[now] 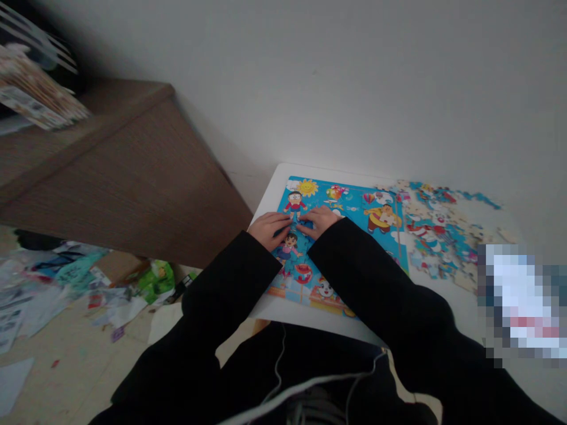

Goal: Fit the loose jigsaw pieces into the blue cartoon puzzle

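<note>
A rectangular blue cardboard jigsaw puzzle with cartoon figures lies on a white table, at 12 o'clock from the wearer. The left hand and right hand rest palm-down at its centre, fingertips almost meeting, apparently to steady the pieces there. Whether they grip anything cannot be determined, as the fingers hide the surface beneath. Loose puzzle pieces lie spread at 3 o'clock, within reach of the right hand. A pixelated patch obscures the table at 4 o'clock. A brown wood-grain cabinet stands at 10 o'clock; scattered paper litter covers the floor at 8 o'clock.
</note>
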`<state>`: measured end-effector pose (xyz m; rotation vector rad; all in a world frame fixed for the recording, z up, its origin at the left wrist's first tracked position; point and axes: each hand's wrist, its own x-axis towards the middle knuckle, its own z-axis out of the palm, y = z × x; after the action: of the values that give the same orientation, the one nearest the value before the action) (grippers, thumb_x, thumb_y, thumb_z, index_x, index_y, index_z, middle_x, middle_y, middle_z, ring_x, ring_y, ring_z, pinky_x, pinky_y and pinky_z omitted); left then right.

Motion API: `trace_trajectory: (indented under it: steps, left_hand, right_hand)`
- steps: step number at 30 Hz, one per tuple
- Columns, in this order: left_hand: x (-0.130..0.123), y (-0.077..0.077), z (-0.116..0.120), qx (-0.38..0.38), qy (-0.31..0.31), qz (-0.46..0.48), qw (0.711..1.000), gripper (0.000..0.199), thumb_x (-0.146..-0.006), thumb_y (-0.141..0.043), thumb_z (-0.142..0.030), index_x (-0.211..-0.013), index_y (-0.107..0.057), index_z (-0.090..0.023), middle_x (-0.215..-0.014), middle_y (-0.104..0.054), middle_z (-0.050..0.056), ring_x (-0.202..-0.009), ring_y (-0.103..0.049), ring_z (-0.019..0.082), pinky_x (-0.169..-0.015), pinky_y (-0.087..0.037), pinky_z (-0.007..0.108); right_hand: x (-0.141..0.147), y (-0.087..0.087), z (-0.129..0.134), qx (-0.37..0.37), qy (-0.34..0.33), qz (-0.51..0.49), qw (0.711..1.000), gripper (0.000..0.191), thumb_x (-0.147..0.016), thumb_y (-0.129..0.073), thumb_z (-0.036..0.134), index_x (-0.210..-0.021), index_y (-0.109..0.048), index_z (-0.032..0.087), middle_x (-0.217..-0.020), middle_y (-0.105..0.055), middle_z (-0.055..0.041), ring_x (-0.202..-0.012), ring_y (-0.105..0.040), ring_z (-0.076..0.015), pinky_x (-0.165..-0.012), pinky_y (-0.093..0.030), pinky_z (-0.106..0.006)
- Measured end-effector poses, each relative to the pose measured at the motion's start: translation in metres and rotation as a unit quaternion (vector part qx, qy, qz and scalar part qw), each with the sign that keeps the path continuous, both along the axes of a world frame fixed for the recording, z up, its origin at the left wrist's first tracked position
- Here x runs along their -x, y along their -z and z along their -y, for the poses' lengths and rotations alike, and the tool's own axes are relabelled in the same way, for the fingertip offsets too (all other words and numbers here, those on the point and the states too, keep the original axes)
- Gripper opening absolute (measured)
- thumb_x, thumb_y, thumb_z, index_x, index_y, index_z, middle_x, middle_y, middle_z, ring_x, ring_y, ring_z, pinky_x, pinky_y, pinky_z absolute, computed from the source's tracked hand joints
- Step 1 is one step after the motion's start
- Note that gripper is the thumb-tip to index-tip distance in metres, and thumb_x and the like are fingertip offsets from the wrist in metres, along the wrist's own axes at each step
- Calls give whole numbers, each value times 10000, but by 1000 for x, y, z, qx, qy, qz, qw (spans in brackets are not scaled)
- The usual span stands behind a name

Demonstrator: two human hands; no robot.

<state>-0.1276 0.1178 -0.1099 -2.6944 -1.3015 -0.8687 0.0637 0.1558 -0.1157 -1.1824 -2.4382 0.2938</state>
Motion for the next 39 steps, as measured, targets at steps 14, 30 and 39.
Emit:
trace_trajectory:
  steps: [14,30,39]
  left_hand:
    - [-2,-2,3,13,-2,-56,998,304,-864,-408,-280,-1012,-646,-162,-1036,-671,93,-1020,-602,237,-852,-502,423]
    - [-3,-2,2,47,-1,-78,996,342,-864,-391,-258,-1114,-595,-144,-1129,-626,113,-1106,-545,250,-902,-477,435]
    - [-4,-2,3,108,-56,-83,989,340,-862,-369,-247,-1140,-552,-177,-1280,-519,105,-1205,-464,246,-956,-419,463]
  right_hand:
    - [0,2,0,1,46,-39,998,254,-700,-679,360,-900,-709,206,-895,-675,-72,-850,-607,-193,-796,-438,-318]
    - [-4,5,2,-19,7,-3,1000,273,-816,-563,395,-936,-702,194,-881,-669,-82,-829,-589,-183,-797,-420,-300]
    - [3,1,0,-8,11,-17,1000,212,-785,-610,349,-895,-719,203,-1007,-664,-85,-906,-586,-203,-852,-419,-341]
